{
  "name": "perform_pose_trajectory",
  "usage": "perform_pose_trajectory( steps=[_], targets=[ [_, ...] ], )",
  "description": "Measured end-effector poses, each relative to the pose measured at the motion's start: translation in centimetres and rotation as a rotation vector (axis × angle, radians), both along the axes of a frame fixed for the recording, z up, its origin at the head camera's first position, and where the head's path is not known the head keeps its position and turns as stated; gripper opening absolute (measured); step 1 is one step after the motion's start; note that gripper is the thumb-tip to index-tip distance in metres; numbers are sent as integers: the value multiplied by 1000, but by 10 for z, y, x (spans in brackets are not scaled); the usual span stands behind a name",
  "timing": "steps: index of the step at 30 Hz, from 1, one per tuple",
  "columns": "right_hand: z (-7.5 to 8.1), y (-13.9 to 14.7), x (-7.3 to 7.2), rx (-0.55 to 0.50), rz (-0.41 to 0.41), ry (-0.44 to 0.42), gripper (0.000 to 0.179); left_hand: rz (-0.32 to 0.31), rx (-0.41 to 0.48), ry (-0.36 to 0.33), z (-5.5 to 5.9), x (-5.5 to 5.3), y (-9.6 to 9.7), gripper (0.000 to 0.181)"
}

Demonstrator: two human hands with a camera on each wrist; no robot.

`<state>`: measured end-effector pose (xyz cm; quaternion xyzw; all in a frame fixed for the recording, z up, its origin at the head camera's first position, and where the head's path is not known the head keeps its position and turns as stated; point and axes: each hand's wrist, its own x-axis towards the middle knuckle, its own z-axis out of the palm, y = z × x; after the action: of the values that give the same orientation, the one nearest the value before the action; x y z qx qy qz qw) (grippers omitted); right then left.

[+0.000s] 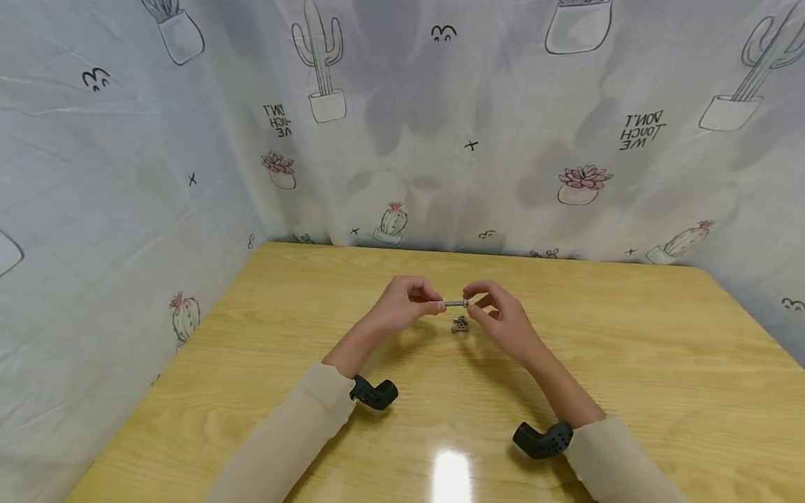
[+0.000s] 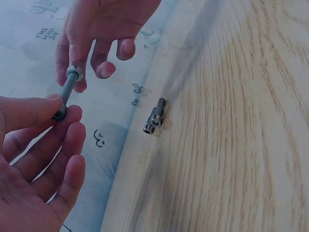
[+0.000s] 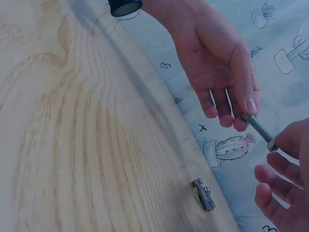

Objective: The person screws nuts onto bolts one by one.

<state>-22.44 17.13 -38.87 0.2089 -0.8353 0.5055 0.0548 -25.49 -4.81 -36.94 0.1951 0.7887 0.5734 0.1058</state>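
Observation:
Held level above the table is a metal bolt [image 1: 454, 304] with a threaded shank. My left hand [image 1: 405, 304] pinches its head end between thumb and forefinger, the other fingers loosely bent, as the left wrist view shows. At the opposite end of the shank sits a hex nut [image 2: 74, 73]. My right hand [image 1: 503, 318] pinches that nut between thumb and forefinger, its remaining fingers hanging apart from the bolt. Just below the hands, a small cluster of metal bolts [image 3: 203, 195] lies on the wood; in the head view it is too small to count.
The light wooden table [image 1: 251, 391] reaches back to a hanging cloth [image 1: 484, 126] printed with cacti, which also covers the left side. Black wrist cameras are strapped at both beige sleeves [image 1: 302, 426]. A bright light reflection lies at the table's near side.

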Motion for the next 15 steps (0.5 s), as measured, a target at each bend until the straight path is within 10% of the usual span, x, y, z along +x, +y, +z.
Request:
perform_pose_trajectory(
  steps=[15],
  targets=[
    [4, -3, 0, 23, -52, -33, 26, -33, 29, 13, 1, -2, 1, 4]
  ],
)
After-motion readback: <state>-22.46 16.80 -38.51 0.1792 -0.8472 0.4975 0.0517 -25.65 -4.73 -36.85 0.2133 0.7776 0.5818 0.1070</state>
